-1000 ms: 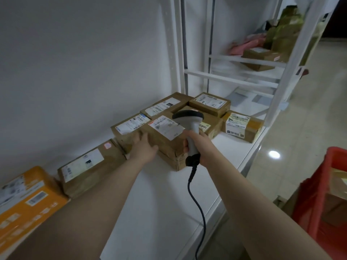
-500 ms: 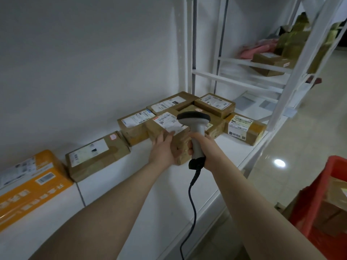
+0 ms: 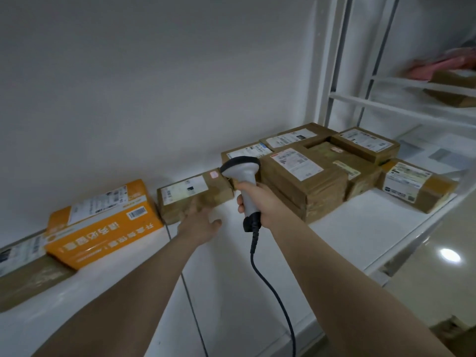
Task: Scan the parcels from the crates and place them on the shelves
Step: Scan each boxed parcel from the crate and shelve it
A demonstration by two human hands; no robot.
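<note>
Status: right hand [image 3: 260,199] was wrapped round the handle of the scanner [image 3: 242,171], head up and facing the wall [image 3: 154,86], cable [image 3: 270,279] trailing down toward the camera. Left hand [image 3: 203,222] was loose, fingers spread, holding nothing. It sat low-left of the scanner, right at the front face of the brown box [image 3: 193,194] just left of the scanner. There was motion blur there, so I couldn't tell if it touched. No parcel was in either hand. Parcels sat on the shelf [image 3: 347,228], labels up: an orange box [image 3: 103,228] further left of the scanner, a flat brown parcel [image 3: 28,274] far left and partly out of view, a taller box [image 3: 304,181] just right of the scanner, one box [image 3: 247,153] behind the scanner against the wall. Four more were packed together right of the scanner, with the outermost [image 3: 417,186] near the shelf's front edge. So roughly nine were shelved in this bay. The unit [image 3: 401,101] far right of the scanner held a pink parcel [image 3: 443,65] and some brown ones. Whether each had been scanned wasn't readable from here. The crates weren't in view, so what was left couldn't be counted. My read: between parcels. The next step was likely back to the crates for another, scan it, then set it on the bare shelf in front of the scanner. Plenty of room there.
</note>
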